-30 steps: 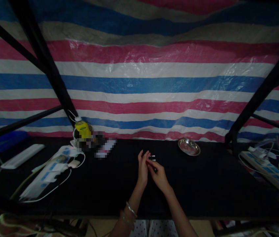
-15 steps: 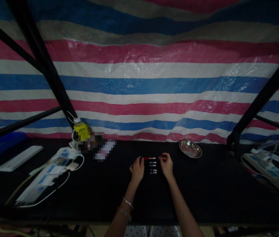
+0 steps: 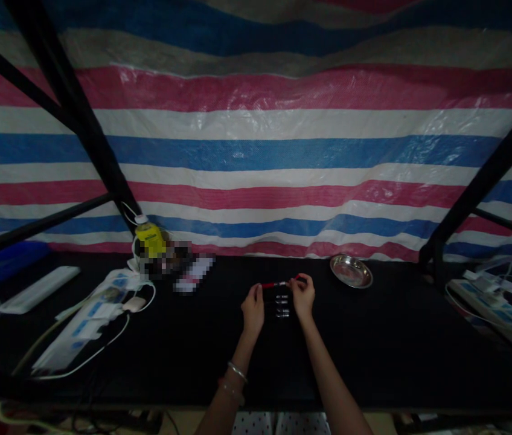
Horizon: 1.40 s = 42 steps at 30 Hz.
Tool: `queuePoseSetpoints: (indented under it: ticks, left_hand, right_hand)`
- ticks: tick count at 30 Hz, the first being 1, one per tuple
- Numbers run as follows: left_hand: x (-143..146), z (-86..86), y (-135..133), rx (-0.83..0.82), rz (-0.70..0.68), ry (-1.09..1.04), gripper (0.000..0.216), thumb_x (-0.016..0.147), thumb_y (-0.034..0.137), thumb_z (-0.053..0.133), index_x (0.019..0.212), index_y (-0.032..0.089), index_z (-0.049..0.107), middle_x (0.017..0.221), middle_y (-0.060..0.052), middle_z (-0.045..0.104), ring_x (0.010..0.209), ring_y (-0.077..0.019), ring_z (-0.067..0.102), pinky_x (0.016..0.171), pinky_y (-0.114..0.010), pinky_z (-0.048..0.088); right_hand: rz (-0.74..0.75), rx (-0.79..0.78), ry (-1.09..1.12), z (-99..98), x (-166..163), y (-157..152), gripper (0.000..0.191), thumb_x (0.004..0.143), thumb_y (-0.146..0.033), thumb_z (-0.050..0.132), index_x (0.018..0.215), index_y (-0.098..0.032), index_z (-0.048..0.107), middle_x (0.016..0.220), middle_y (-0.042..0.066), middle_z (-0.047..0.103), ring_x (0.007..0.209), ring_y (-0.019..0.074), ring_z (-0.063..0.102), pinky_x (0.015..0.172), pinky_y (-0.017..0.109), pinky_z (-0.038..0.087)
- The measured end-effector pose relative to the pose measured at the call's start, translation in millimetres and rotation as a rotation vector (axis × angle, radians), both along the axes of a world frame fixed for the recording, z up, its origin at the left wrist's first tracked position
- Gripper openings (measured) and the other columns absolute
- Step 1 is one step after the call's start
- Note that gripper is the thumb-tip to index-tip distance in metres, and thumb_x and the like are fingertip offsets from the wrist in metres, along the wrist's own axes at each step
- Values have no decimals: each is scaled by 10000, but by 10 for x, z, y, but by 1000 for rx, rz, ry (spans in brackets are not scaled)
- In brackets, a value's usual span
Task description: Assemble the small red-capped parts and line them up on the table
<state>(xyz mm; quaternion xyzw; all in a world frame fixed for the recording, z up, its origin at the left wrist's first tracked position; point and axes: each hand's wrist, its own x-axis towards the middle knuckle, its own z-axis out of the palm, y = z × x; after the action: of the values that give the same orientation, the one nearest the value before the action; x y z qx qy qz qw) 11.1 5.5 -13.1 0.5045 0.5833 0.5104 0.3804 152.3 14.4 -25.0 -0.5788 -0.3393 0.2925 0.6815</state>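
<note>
My left hand (image 3: 253, 307) pinches the left end of a slim red pen (image 3: 268, 285) with a silver section at its right end. At that silver end, the closed fingers of my right hand (image 3: 303, 296) hold a small red piece, which looks like the pen's cap (image 3: 299, 277). Cap and silver end meet or nearly meet; my fingers hide the exact contact. Just below the red pen, several dark pens with silver ends (image 3: 282, 304) lie in a row on the black table, between my hands. Their dark barrels barely show against the tabletop.
A round metal dish (image 3: 351, 271) stands at the back right of the black table (image 3: 392, 344). Leftward are a yellow-labelled bottle (image 3: 150, 240), a power strip (image 3: 81, 326) with cables and a white bar (image 3: 38, 290). Another power strip (image 3: 500, 314) lies far right.
The red pen has risen slightly from the row and tilts up to the right. My right hand has moved left, bringing the red cap to the pen's silver end.
</note>
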Motion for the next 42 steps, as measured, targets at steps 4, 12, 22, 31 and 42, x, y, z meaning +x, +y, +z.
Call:
queuePoseSetpoints:
  ticks: [4,12,22,31,42]
  left_hand:
    - [4,49,-9,73,36,-293,330,750,409,609,946,147,654,871,-82,696,782,-223,682,731,-324,509]
    - [80,348,-129,-4,30,-702,296,629,255,761,865,96,678,798,-82,709,739,-193,684,783,-349,542]
    - [215,639,-366,-173,43,-1005,74,731,22,652,774,80,671,755,-83,706,706,-161,689,825,-299,533]
    - [230,843,-439,-310,6,-1165,134,798,-5,561,749,82,650,713,-89,703,695,-145,687,733,-223,527]
    - [56,810,-332,-428,-1,-1229,157,851,26,500,764,118,593,720,-51,681,682,-110,671,743,-224,520]
  right_hand:
    - [-45,131,124,192,-53,-60,503,640,-516,659,979,-203,457,633,-13,619,662,212,671,662,334,504]
    - [-52,241,149,687,-148,-279,484,658,-478,685,988,-184,487,669,12,648,638,178,639,625,305,498]
    - [44,319,21,1096,-200,-460,350,682,-379,686,935,-179,548,704,10,651,643,141,608,618,265,483]
    - [193,329,-248,1273,-213,-608,170,748,-323,631,841,-180,633,773,24,664,721,152,619,663,273,487]
    - [252,240,-356,1260,-87,-495,250,714,-322,658,924,-187,668,841,49,700,770,176,629,617,267,451]
